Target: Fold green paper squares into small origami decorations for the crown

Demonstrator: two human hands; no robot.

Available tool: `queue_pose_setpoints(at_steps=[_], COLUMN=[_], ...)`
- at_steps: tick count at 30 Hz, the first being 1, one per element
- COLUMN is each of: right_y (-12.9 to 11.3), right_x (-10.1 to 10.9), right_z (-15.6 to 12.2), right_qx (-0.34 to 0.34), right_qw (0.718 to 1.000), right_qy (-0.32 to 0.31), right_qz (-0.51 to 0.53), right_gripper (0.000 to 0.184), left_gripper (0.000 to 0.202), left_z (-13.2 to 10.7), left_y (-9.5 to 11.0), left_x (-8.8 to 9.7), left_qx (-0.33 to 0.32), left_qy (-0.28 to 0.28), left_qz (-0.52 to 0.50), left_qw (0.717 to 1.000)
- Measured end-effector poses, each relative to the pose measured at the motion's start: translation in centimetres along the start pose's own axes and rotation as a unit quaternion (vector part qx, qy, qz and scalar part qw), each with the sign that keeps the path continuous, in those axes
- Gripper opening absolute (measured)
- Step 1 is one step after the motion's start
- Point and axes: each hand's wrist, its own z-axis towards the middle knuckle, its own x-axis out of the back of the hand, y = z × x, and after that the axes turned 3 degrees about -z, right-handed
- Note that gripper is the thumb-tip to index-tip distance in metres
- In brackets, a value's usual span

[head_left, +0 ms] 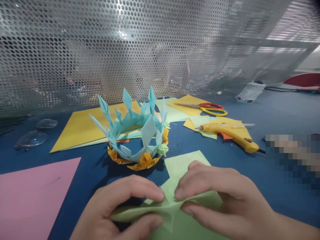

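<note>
My left hand (117,206) and my right hand (220,196) both pinch a folded piece of light green paper (172,208) near the table's front edge, fingertips almost meeting at its middle crease. A flat sheet of the same green paper (183,161) lies under and behind it. Just beyond stands a light blue origami crown (135,133) with pointed tips, ringed at its base by orange and green paper flowers (145,161).
A pink sheet (32,196) lies at the left and yellow sheets (80,126) behind the crown. A yellow glue gun (232,135) and red-and-yellow scissors (210,108) rest at the right. Clear plastic domes (31,138) sit far left. Perforated metal mesh (150,50) walls the back.
</note>
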Motion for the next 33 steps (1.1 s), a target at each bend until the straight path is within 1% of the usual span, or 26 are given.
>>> queue_pose_setpoints(at_steps=[3,6,10,13,17,19,24,29,33], right_y=[-0.2,-0.3,-0.4,-0.6,-1.1,-1.3,-1.5,-1.6,-1.8], right_x=[0.3,0.4,0.3,0.3,0.2,0.0,-0.5,-1.3,-1.4], right_z=[0.1,0.1,-0.1,-0.2,-0.2,-0.2,-0.2,-0.1,-0.1], right_qx=[0.009,0.017,0.023,0.026,0.021,0.017,0.004,-0.002,0.004], right_qw=[1.0,0.999,0.998,0.997,0.996,0.996,0.998,0.999,0.999], right_qy=[-0.018,-0.013,0.0,0.006,0.015,0.017,0.003,0.013,0.014], right_qz=[-0.02,-0.043,-0.061,-0.075,-0.088,-0.087,-0.065,-0.043,-0.033], right_gripper=[0.02,0.016,0.013,0.01,0.015,0.018,0.017,0.011,0.012], left_gripper=[0.031,0.026,0.031,0.03,0.026,0.025,0.021,0.019,0.015], left_z=[0.1,0.1,0.0,-0.1,0.0,0.1,0.3,0.6,0.5], left_y=[0.0,0.0,-0.1,-0.1,-0.1,0.0,0.3,0.3,0.2], left_x=[0.0,0.1,0.6,0.6,0.1,0.0,0.3,0.5,0.4], left_qx=[-0.043,-0.065,-0.054,-0.043,-0.049,-0.059,-0.09,-0.134,-0.136], left_qy=[0.003,0.015,0.014,-0.002,-0.001,-0.003,-0.041,-0.042,-0.037], left_qz=[-0.011,0.029,0.084,0.072,0.038,0.036,0.047,0.038,0.065], left_qw=[0.999,0.997,0.995,0.997,0.998,0.998,0.994,0.989,0.988])
